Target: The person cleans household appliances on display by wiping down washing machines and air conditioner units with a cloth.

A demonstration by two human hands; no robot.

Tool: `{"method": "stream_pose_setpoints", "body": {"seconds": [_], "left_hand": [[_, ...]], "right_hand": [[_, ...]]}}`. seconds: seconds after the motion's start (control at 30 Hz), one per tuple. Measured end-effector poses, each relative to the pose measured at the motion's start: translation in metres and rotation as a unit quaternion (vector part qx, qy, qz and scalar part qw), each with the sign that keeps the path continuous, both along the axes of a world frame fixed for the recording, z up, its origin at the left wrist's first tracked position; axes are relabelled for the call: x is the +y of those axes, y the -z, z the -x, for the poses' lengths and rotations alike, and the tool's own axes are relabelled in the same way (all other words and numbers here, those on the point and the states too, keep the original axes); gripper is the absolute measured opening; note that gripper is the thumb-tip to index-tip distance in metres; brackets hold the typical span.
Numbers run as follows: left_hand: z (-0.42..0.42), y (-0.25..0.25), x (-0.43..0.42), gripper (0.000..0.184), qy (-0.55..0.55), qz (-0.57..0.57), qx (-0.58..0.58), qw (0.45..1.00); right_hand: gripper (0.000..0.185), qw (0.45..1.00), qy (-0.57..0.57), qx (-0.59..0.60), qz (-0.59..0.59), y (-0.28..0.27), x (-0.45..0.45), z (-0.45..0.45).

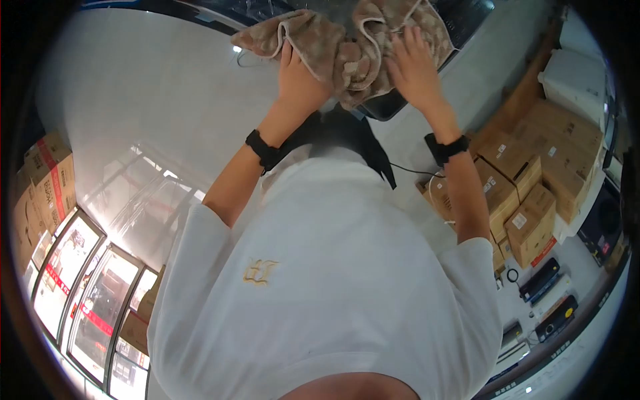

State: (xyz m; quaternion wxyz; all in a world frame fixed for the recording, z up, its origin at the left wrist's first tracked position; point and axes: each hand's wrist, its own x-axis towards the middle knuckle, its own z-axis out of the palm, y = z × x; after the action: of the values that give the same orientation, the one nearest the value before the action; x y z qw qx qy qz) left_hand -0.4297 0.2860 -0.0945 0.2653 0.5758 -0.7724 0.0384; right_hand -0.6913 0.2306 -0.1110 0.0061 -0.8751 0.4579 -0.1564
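A brown patterned plush towel [320,40] with pale edging lies bunched in folds at the top of the head view, over a dark glossy surface [387,107]. My left hand [303,87] grips its left part; a fold hides some of the fingers. On the right part of the towel rests my right hand [417,73], palm down with the fingers stretched out. Both wrists wear a black band. What lies under the towel is hidden.
Cardboard boxes [510,157] are stacked on the floor to the right, below a white bin [575,77]. A thin black cable [417,172] runs beside my body. More boxes [50,180] and bright glass doors [100,307] stand at the left.
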Motion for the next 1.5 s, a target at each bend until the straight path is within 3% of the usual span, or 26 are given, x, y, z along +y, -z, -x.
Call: {"method": "stream_pose_setpoints", "body": {"seconds": [0.13,0.17,0.27,0.33,0.43,0.67,0.8,0.83,1.0,1.07,1.1,1.2,1.23,1.33,1.43,1.5], "left_hand": [[-0.001,-0.003,-0.028,0.055,0.043,0.005,0.047,0.998],[-0.004,0.006,-0.044,0.052,0.054,0.066,-0.033,0.996],[0.007,0.003,-0.078,0.052,0.001,0.066,-0.047,0.997],[0.025,-0.009,-0.081,0.051,-0.036,0.029,0.025,0.999],[0.041,-0.012,-0.066,0.051,-0.084,0.005,0.036,0.996],[0.097,0.008,0.032,0.058,-0.143,-0.041,-0.054,0.987],[0.118,-0.004,0.04,0.062,-0.171,-0.081,0.022,0.982],[0.119,0.004,0.032,0.066,-0.188,-0.07,-0.017,0.98],[0.127,0.001,-0.041,0.056,-0.278,-0.09,-0.001,0.956],[0.135,-0.013,-0.065,0.05,-0.269,0.001,-0.019,0.963],[0.137,-0.016,-0.071,0.048,-0.262,0.047,-0.028,0.964],[0.143,-0.016,-0.066,0.047,-0.283,0.028,-0.076,0.956],[0.136,0.008,-0.062,0.054,-0.246,0.056,-0.027,0.967],[0.16,0.0,-0.018,0.059,-0.216,0.073,-0.014,0.974],[0.166,-0.018,-0.004,0.06,-0.206,-0.023,0.014,0.978],[0.154,-0.002,-0.02,0.058,-0.196,0.014,-0.021,0.98]], "right_hand": [[0.055,0.997,0.029,0.061,0.032,0.013,-0.032,0.037],[0.054,0.996,0.041,0.072,0.034,0.017,-0.053,0.043],[0.051,0.992,0.085,0.051,0.074,0.012,-0.116,0.036],[0.05,0.994,0.068,0.039,0.074,0.016,-0.145,0.03],[0.048,0.989,0.01,0.014,0.144,0.027,-0.146,0.004],[0.06,0.973,-0.221,-0.064,0.017,-0.027,-0.051,0.048],[0.07,0.982,-0.189,0.011,-0.023,-0.03,-0.099,0.092],[0.071,0.985,-0.17,0.029,-0.016,-0.03,-0.122,0.094],[0.072,0.993,-0.097,0.038,0.046,0.016,-0.22,0.051],[0.071,0.996,-0.037,0.014,0.08,0.027,-0.222,0.023],[0.069,0.994,-0.059,0.014,0.09,0.023,-0.213,0.018],[0.065,0.985,-0.121,0.02,0.118,0.008,-0.179,0.029],[0.055,0.978,-0.155,0.013,0.141,0.018,-0.167,0.038],[0.065,0.967,-0.243,-0.022,0.068,0.009,-0.142,0.083],[0.067,0.971,-0.227,0.023,0.073,0.019,-0.184,0.116],[0.066,0.974,-0.202,0.012,0.099,0.032,-0.222,0.116]]}}
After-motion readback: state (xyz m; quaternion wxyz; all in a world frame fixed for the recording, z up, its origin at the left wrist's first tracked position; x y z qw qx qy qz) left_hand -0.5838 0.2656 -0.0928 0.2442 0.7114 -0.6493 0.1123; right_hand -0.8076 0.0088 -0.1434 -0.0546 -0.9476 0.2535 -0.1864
